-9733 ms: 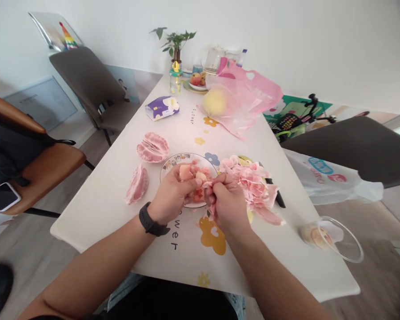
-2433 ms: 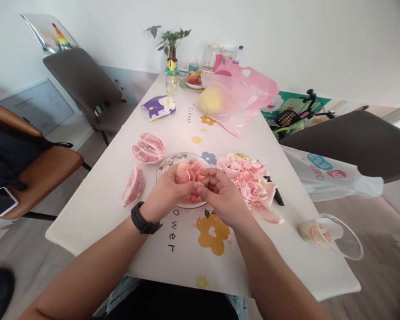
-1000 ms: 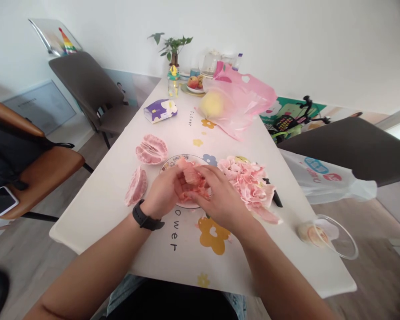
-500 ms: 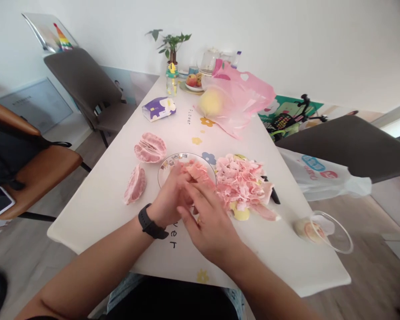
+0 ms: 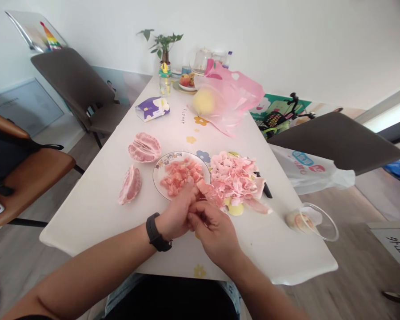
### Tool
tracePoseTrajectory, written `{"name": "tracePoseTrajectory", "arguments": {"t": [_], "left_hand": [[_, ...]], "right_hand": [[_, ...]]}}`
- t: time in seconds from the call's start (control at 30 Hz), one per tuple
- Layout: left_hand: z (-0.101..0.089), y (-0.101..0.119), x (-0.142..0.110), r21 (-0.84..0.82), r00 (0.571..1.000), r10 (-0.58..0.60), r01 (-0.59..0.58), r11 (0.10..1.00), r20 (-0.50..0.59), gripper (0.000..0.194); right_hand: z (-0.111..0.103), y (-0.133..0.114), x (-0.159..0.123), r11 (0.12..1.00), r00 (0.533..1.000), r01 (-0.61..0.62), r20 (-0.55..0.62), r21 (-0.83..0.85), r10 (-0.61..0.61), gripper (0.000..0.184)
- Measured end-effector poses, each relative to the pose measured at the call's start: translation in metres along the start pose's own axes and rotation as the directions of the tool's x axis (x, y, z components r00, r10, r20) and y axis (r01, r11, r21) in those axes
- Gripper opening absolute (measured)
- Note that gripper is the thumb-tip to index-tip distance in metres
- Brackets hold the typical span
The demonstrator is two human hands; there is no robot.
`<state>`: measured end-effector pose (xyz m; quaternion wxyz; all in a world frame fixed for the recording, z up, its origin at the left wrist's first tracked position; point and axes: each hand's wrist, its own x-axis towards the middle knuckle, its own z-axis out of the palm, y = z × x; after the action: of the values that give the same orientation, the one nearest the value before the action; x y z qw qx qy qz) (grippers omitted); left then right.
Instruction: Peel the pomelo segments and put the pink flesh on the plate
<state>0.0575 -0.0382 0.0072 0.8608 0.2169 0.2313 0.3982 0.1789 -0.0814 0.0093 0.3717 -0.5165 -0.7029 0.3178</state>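
My left hand [image 5: 176, 215] and my right hand [image 5: 213, 229] meet just in front of the plate [image 5: 160, 165], fingers closed together on a pink pomelo segment [image 5: 205, 186] held between them. A black watch sits on my left wrist. The plate carries a heap of peeled pomelo flesh [image 5: 180, 175]. To its right lies a pile of pink peel and membrane scraps [image 5: 235, 178]. Two unpeeled pomelo chunks rest left of the plate, one near [image 5: 130, 184] and one farther back [image 5: 144, 147].
A black knife handle [image 5: 265, 189] pokes out from the scrap pile. A clear tipped cup [image 5: 311, 220] lies at the right edge. A pink bag with a yellow fruit [image 5: 220, 98], a tissue pack [image 5: 151, 108], a fruit dish and a plant stand farther back. Chairs flank the table.
My hands have pulled back from over the plate toward me, with the segment held between them. The flesh on the plate now shows fully. The view has swung slightly right.
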Motion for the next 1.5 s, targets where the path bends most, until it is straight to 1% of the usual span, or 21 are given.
{"name": "tracePoseTrajectory", "arguments": {"t": [0.07, 0.13, 0.27, 0.33, 0.4, 0.47, 0.57, 0.63, 0.67, 0.77, 0.8, 0.9, 0.97, 1.03, 1.07, 1.13, 1.17, 1.23, 1.27, 1.4, 1.5], "left_hand": [[0.000, -0.004, 0.001, 0.025, 0.998, 0.035, -0.036, 0.999, 0.049, 0.063], [-0.001, -0.006, 0.003, 0.024, 0.996, 0.073, -0.074, 0.997, 0.047, 0.062], [-0.005, -0.005, 0.006, 0.013, 0.993, 0.110, -0.109, 0.994, -0.038, 0.060], [-0.005, -0.002, 0.006, 0.023, 0.990, 0.126, -0.125, 0.992, -0.060, 0.061], [-0.005, 0.002, 0.005, 0.031, 0.987, 0.146, -0.144, 0.989, -0.072, 0.060], [-0.005, 0.006, 0.005, 0.031, 0.982, 0.169, -0.167, 0.986, -0.090, 0.060], [-0.006, 0.008, 0.005, 0.028, 0.971, 0.211, -0.209, 0.978, -0.112, 0.062], [-0.007, 0.008, 0.006, 0.030, 0.967, 0.231, -0.229, 0.973, -0.109, 0.063], [-0.007, 0.008, 0.006, 0.034, 0.966, 0.238, -0.236, 0.971, -0.102, 0.063], [-0.006, 0.008, 0.005, 0.046, 0.969, 0.235, -0.232, 0.972, -0.077, 0.062], [-0.005, 0.008, 0.005, 0.049, 0.971, 0.228, -0.225, 0.973, -0.070, 0.062], [-0.006, 0.008, 0.004, 0.055, 0.977, 0.205, -0.202, 0.978, -0.059, 0.066], [-0.009, 0.009, 0.004, 0.058, 0.977, 0.207, -0.204, 0.977, -0.055, 0.065], [-0.012, 0.011, 0.005, 0.051, 0.976, 0.213, -0.210, 0.976, -0.050, 0.063], [-0.014, 0.012, 0.006, 0.042, 0.976, 0.212, -0.210, 0.977, -0.047, 0.062], [-0.017, 0.016, 0.007, 0.019, 0.980, 0.192, -0.191, 0.981, -0.050, 0.063], [-0.018, 0.019, 0.007, 0.005, 0.983, 0.174, -0.174, 0.985, -0.063, 0.064], [-0.019, 0.024, 0.007, -0.020, 0.985, 0.138, -0.141, 0.990, -0.101, 0.064], [-0.019, 0.026, 0.007, -0.030, 0.985, 0.125, -0.129, 0.991, -0.119, 0.064], [-0.017, 0.030, 0.007, -0.029, 0.973, 0.149, -0.156, 0.987, -0.174, 0.064], [-0.017, 0.027, 0.009, 0.015, 0.955, 0.204, -0.205, 0.979, -0.214, 0.062]], "right_hand": [[-0.007, -0.001, -0.007, 0.994, 0.995, 0.095, -0.019, -0.062, -0.096, 0.014], [-0.018, -0.001, -0.014, 0.979, 0.985, 0.153, -0.055, -0.131, -0.162, 0.015], [-0.050, 0.016, -0.021, 0.953, 0.983, 0.083, -0.134, -0.290, -0.126, 0.012], [-0.066, 0.032, -0.020, 0.908, 0.971, 0.110, -0.153, -0.405, -0.186, 0.013], [-0.078, 0.049, -0.019, 0.836, 0.958, 0.158, -0.124, -0.525, -0.259, 0.020], [-0.087, 0.063, -0.018, 0.772, 0.963, 0.160, -0.073, -0.614, -0.258, 0.023], [-0.091, 0.072, -0.018, 0.701, 0.983, 0.030, -0.108, -0.712, -0.151, 0.031], [-0.090, 0.071, -0.016, 0.689, 0.983, -0.024, -0.141, -0.724, -0.114, 0.025], [-0.088, 0.069, -0.015, 0.699, 0.981, -0.012, -0.143, -0.715, -0.129, 0.023], [-0.076, 0.058, -0.006, 0.763, 0.968, 0.097, -0.119, -0.639, -0.223, 0.029], [-0.071, 0.053, -0.002, 0.788, 0.967, 0.118, -0.112, -0.604, -0.231, 0.032], [-0.053, 0.041, 0.013, 0.848, 0.976, 0.150, -0.060, -0.508, -0.209, 0.053], [-0.043, 0.034, 0.023, 0.878, 0.979, 0.150, -0.054, -0.455, -0.195, 0.045], [-0.038, 0.030, 0.032, 0.918, 0.981, 0.112, -0.103, -0.380, -0.162, 0.033], [-0.037, 0.028, 0.035, 0.944, 0.983, 0.069, -0.140, -0.323, -0.120, 0.030], [-0.039, 0.027, 0.039, 0.986, 0.980, -0.062, -0.196, -0.158, 0.030, 0.030], [-0.042, 0.028, 0.040, 0.989, 0.971, -0.137, -0.204, -0.063, 0.122, 0.033], [-0.046, 0.030, 0.042, 0.959, 0.945, -0.254, -0.182, 0.125, 0.273, 0.036], [-0.048, 0.032, 0.043, 0.937, 0.934, -0.280, -0.165, 0.211, 0.316, 0.037], [-0.052, 0.040, 0.046, 0.827, 0.926, -0.262, -0.112, 0.497, 0.361, 0.036], [-0.055, 0.042, 0.048, 0.763, 0.916, -0.228, -0.132, 0.605, 0.378, 0.032]]}}
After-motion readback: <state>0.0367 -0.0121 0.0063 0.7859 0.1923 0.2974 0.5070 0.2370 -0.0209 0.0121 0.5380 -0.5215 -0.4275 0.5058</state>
